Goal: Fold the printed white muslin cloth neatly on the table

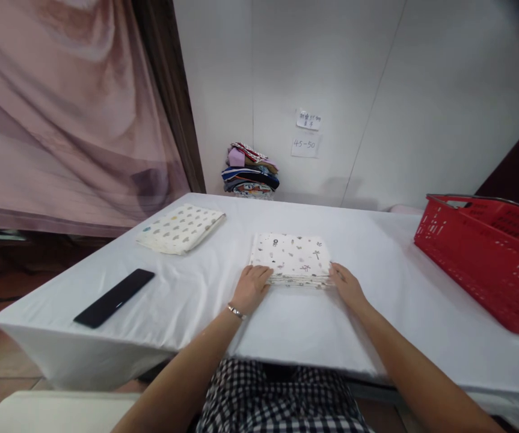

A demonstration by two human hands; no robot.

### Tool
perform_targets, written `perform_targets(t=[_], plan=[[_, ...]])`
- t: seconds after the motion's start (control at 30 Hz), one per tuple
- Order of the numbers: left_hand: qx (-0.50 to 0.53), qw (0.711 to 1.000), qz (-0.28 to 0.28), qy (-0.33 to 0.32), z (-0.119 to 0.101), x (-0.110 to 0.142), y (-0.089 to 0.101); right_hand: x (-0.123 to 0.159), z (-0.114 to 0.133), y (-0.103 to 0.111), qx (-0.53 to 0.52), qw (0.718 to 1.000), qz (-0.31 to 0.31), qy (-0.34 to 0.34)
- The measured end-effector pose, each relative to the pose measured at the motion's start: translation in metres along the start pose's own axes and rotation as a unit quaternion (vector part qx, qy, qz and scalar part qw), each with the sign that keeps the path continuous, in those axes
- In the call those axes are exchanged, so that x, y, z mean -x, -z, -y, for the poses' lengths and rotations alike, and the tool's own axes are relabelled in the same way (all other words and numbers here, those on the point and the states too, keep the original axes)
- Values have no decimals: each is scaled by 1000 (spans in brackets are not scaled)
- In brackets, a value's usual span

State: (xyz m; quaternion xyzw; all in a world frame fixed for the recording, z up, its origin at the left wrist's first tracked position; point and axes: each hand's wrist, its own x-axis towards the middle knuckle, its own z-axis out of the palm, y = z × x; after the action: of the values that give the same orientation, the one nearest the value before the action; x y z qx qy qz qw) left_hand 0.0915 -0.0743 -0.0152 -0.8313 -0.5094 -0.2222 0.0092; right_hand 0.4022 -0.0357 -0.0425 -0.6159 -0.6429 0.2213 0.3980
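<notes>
A white folded cloth (291, 254) with small printed motifs lies flat on the white-covered table, in several layers along its near edge. At its near left corner, my left hand (252, 287), with a bracelet at the wrist, has its fingers closed on the edge. My right hand (347, 285) grips the near right corner, its fingertips partly hidden by the hand itself. Further left rests another folded cloth (182, 228), cream with a grey repeated print, touched by neither hand.
A long black flat object (115, 297) lies on the table (187, 313) at the left. A red plastic basket (480, 258) stands at the right. Behind the far edge is a stack of folded textiles (251, 174) against the wall, beside two paper notes (305, 145). A pinkish curtain (74, 120) hangs left.
</notes>
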Motion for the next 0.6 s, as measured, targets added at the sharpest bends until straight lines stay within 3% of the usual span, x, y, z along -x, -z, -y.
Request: perform_targets(t=[0.23, 0.6], plan=[[-2, 999, 0, 42, 0, 1, -9, -59, 10, -3, 1, 994, 45, -101], [11, 998, -5, 58, 2, 4, -16, -144, 15, -34, 136, 983, 124, -6]])
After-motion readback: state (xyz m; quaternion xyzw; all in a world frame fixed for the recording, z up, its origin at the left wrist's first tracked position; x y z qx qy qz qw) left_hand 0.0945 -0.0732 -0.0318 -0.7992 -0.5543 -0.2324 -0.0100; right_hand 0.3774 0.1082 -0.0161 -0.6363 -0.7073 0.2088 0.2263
